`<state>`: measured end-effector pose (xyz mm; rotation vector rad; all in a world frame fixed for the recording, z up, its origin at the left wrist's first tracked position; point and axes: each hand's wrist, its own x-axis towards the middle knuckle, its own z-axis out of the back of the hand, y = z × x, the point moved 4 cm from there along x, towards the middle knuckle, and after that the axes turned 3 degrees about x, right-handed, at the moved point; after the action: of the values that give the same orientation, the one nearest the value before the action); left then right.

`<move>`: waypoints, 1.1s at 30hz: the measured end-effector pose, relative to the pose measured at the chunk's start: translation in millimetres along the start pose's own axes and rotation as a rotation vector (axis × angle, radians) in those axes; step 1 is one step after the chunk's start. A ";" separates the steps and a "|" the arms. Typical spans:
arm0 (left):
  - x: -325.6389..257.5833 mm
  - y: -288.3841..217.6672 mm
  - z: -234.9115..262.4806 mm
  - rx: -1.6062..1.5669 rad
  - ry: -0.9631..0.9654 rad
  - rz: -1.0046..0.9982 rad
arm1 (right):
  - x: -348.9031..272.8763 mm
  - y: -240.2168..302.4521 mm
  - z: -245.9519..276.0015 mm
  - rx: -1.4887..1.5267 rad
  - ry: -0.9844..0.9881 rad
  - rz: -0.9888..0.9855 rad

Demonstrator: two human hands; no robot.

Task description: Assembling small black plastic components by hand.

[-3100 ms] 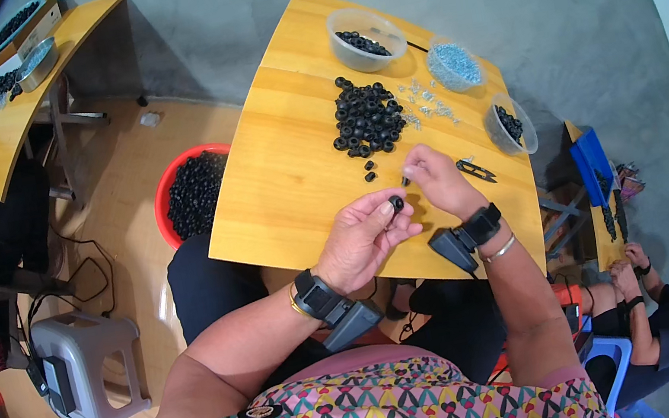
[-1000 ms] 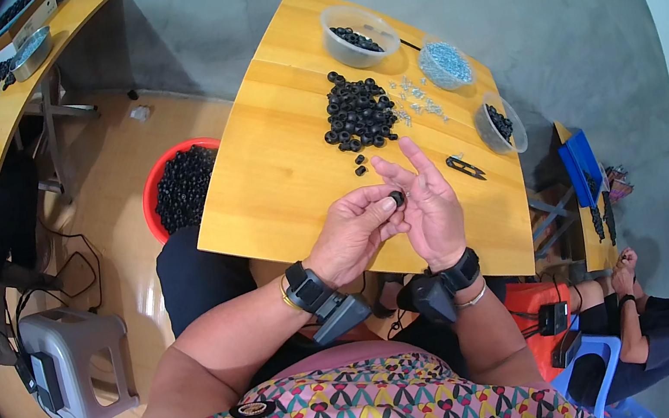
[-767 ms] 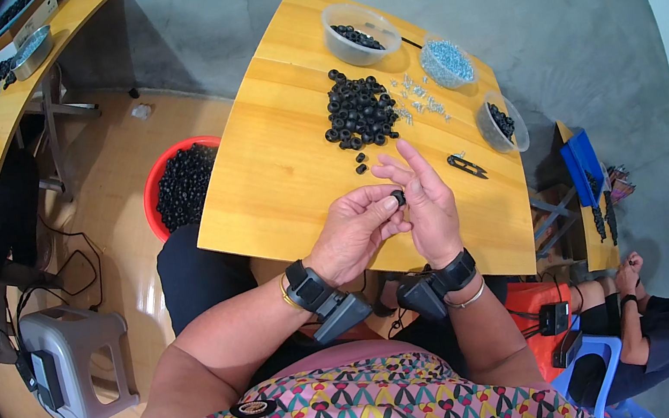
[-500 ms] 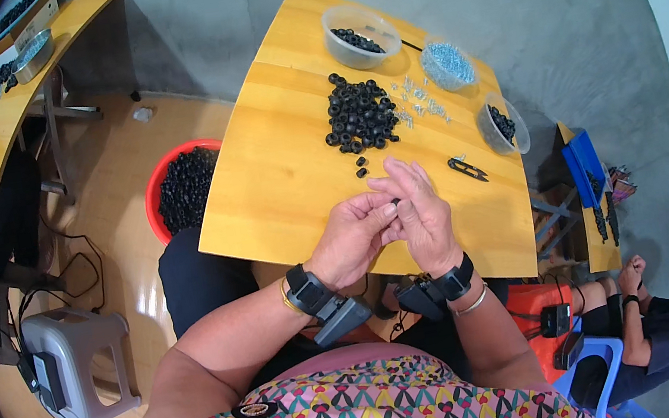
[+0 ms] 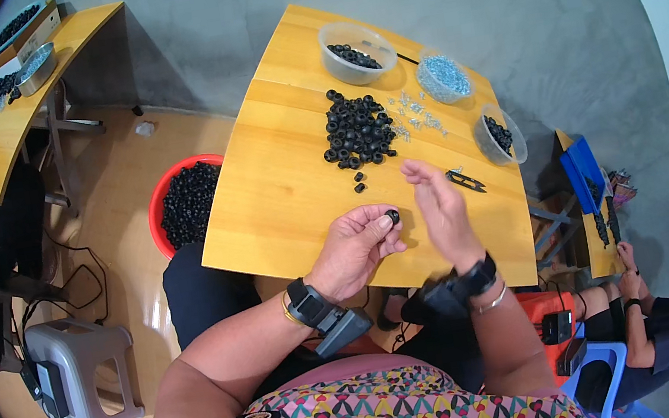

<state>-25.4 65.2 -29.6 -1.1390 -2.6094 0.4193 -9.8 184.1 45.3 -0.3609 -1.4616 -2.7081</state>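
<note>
My left hand is closed, with thumb and fingers pinching a small black round plastic piece that has a hole in its end. Just to the right, my right hand is raised over the yellow table, fingers stretched out and apart from the piece. Beyond the hands lies a pile of similar black pieces, with two loose ones on its near side. Small silvery metal parts are scattered right of the pile. Black thread snips lie past my right hand's fingertips.
Along the far edge stand a clear tub of black pieces, a tub of bluish-silver parts and a smaller tub. A red basin sits on the floor left of the table, near a grey stool. Another person sits at right.
My right hand has come away from the black piece and moved right, its fingers now straight. My left hand keeps its pinch on the piece.
</note>
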 end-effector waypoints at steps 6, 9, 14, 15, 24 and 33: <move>-0.5 -1.7 -0.8 -0.018 -0.057 -0.016 | 51.3 -45.0 17.0 -0.164 -0.050 -0.026; -1.6 -4.1 -2.7 -0.032 -0.060 -0.024 | 68.3 -49.3 10.5 -0.256 -0.046 0.007; -1.4 -5.3 -4.4 -0.045 -0.065 -0.032 | 78.2 -55.7 1.5 -0.512 0.048 -0.061; -1.5 -5.7 -3.9 -0.046 -0.071 -0.030 | 78.9 -55.9 0.2 -0.581 0.065 -0.031; -0.7 -5.1 -4.1 -0.041 -0.062 -0.036 | 33.6 -28.0 15.2 0.385 0.147 -0.313; -0.9 -5.7 -4.4 -0.031 -0.026 -0.029 | -4.5 -6.8 4.2 1.003 0.149 -0.358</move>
<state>-27.1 61.5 -23.6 -1.1104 -2.6599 0.3917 -5.7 191.0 40.9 0.1707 -2.7134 -1.7332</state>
